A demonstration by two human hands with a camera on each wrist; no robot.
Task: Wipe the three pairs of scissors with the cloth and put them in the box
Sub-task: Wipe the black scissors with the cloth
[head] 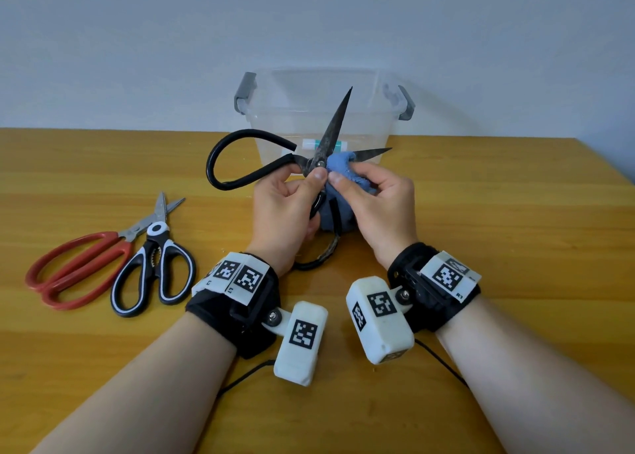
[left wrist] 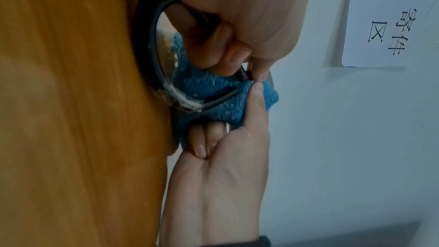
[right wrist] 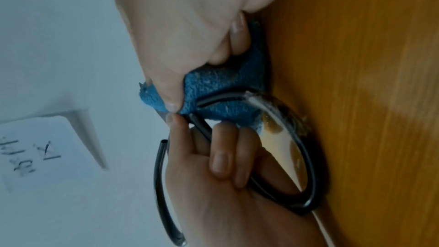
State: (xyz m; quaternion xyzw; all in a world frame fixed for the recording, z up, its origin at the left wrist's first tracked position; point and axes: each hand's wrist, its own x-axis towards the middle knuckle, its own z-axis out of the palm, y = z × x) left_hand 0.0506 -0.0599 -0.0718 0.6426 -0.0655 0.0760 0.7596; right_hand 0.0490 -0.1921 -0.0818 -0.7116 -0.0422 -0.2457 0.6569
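Large black iron scissors (head: 335,123) are held above the table with their blades spread apart. My left hand (head: 292,199) grips them at the pivot and lower handle loop (left wrist: 152,59). My right hand (head: 374,195) pinches a blue cloth (head: 340,164) against the right-pointing blade near the pivot. In both wrist views the cloth (right wrist: 213,93) bunches between the hands. Red-handled scissors (head: 75,268) and black-and-white kitchen scissors (head: 154,264) lie on the table at the left. A clear plastic box (head: 261,134) with grey latches stands behind the hands; through its wall only a label shows.
The wooden table (head: 515,213) runs to a pale wall behind the box. A sheet of paper with printed characters (left wrist: 389,31) hangs on the wall. Thin black cables trail from the wrist cameras across the table near my forearms.
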